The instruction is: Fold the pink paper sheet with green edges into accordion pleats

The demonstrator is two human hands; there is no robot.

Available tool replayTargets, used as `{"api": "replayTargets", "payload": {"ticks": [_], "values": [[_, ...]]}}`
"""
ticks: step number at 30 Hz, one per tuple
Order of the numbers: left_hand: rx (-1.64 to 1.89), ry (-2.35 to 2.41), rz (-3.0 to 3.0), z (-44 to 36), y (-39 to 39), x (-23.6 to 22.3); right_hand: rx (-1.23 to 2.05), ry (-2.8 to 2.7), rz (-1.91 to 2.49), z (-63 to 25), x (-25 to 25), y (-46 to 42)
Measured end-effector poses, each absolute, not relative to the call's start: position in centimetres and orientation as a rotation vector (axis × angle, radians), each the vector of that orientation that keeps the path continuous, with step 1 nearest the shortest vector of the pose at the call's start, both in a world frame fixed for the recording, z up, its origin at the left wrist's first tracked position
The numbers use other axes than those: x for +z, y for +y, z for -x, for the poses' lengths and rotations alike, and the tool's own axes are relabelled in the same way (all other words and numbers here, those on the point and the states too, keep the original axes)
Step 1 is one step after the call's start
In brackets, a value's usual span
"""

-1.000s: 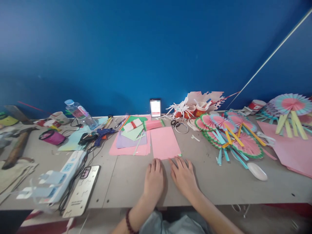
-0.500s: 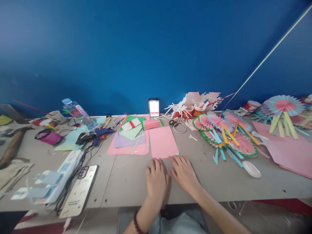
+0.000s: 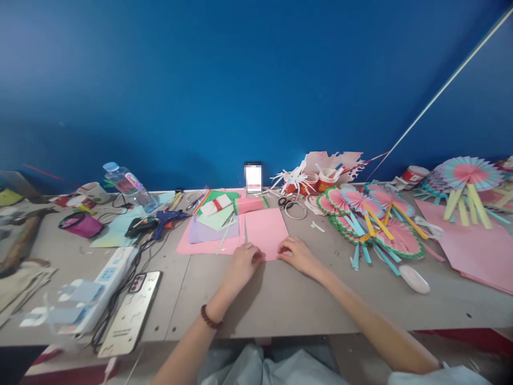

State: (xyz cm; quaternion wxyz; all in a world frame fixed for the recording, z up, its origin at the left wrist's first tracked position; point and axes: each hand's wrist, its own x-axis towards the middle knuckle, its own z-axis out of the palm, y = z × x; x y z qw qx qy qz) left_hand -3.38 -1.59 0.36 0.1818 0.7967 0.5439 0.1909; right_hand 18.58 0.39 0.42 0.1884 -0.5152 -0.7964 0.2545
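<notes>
In the head view, a pink sheet of paper (image 3: 266,230) lies in front of me on the grey table. My left hand (image 3: 243,263) is closed at its near left corner, thumb and fingers bent together on the edge. At the near right corner my right hand (image 3: 298,255) pinches the sheet's edge in the same way. Just left of the sheet is a stack of coloured paper with a lilac sheet (image 3: 200,231) and a light green sheet (image 3: 216,222). A pleated pink and green strip (image 3: 250,205) rests beyond the sheet's far edge.
Scissors (image 3: 285,202) and a tape ring (image 3: 295,210) lie beyond my right hand. Folded paper fans (image 3: 401,238) and a white spoon-shaped piece (image 3: 414,279) are at right. On the left are a phone (image 3: 130,313), a power strip (image 3: 102,289), a glue gun (image 3: 166,220) and a bottle (image 3: 130,184).
Both hands have moved apart, from lying flat near the sheet's front edge to gripping its two near corners. The pink sheet has shifted slightly left and straightened.
</notes>
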Motion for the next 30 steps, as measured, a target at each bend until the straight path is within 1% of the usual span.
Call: {"api": "replayTargets", "payload": {"ticks": [5, 11, 23, 27, 30], "values": [[0.636, 1.475, -2.058, 3.4, -1.2, -0.7, 0.774, -2.197, 1.529, -18.4, -0.3, 0.7], [0.624, 1.558, -1.977, 3.0, -1.4, -0.1, 0.802, -2.168, 1.618, -17.9, 0.4, 0.7], [0.612, 1.588, -2.008, 2.7, -1.5, -0.4, 0.751, -2.212, 1.645, -17.8, 0.6, 0.4], [0.638, 1.657, -2.175, 2.4, -2.2, -0.7, 0.638, -2.223, 1.665, -17.6, 0.6, -0.6], [0.571, 1.692, -2.387, 1.9, -3.1, -0.5, 0.387, -2.279, 1.634, -17.1, 0.4, -1.7]]}}
